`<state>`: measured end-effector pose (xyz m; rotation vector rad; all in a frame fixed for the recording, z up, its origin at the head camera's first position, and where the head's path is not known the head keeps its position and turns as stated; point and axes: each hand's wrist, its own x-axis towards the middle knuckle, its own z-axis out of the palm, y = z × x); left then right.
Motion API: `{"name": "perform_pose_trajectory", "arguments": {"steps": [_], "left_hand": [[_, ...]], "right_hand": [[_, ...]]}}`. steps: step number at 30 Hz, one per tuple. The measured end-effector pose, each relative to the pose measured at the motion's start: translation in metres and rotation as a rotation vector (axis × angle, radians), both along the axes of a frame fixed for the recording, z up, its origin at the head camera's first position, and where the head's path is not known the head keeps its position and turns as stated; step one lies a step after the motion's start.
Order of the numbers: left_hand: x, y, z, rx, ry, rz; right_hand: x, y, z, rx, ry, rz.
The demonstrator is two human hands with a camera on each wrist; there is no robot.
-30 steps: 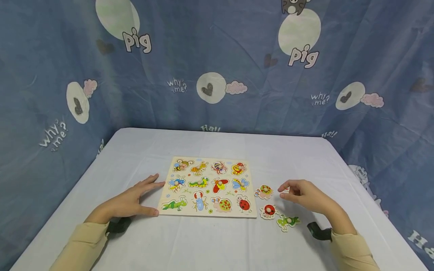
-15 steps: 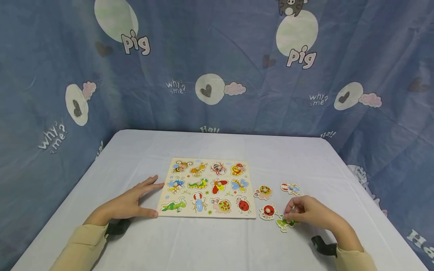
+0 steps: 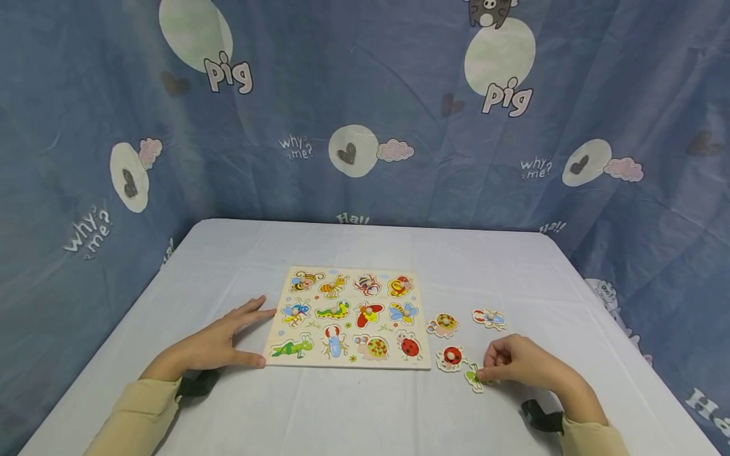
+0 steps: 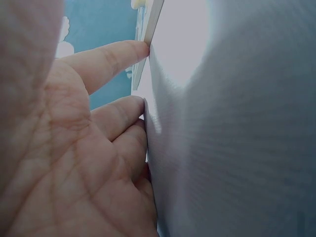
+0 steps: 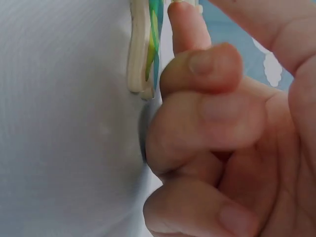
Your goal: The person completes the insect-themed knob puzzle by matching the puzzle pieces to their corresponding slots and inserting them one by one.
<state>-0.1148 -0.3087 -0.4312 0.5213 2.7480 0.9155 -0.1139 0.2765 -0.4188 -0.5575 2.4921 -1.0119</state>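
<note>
A wooden peg puzzle board (image 3: 282, 361) printed with insects lies flat on the white table. My left hand (image 3: 213, 342) is spread at its left side, fingertips and thumb touching the edge; the left wrist view shows a fingertip against the board's edge (image 4: 154, 22). To the board's right, my right hand (image 3: 527, 364) pinches the green grasshopper puzzle piece (image 3: 473, 380), which the fingers partly cover. In the right wrist view that piece (image 5: 140, 49) appears edge-on near the table surface, the other fingers curled below; whether it is lifted, I cannot tell.
Beside the board lie a snail piece (image 3: 443, 325), a ladybug piece (image 3: 450, 358) and a stag beetle piece (image 3: 488, 318). Knobbed pieces sit in the board's upper two rows. A blue patterned curtain (image 3: 353, 76) hangs behind the white table (image 3: 353, 411).
My right hand has moved from the stag beetle piece down towards me to the grasshopper piece and pinched it. The left hand stays at the board's edge.
</note>
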Motion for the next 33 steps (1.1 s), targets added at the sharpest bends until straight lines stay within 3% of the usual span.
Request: {"name": "perform_pose_trajectory", "arguments": {"steps": [10, 26, 33], "left_hand": [[-0.0008, -0.0017, -0.002, -0.002, 0.001, -0.003], [-0.0004, -0.0013, -0.0029, 0.013, -0.007, -0.004], [-0.0012, -0.0014, -0.0036, 0.003, 0.001, -0.004]], "right_hand": [[0.0033, -0.0017, -0.0029, 0.05, 0.015, -0.065], [0.0043, 0.0059, -0.0008, 0.013, 0.084, -0.138], [0.003, 0.007, -0.0003, 0.013, 0.107, -0.218]]}}
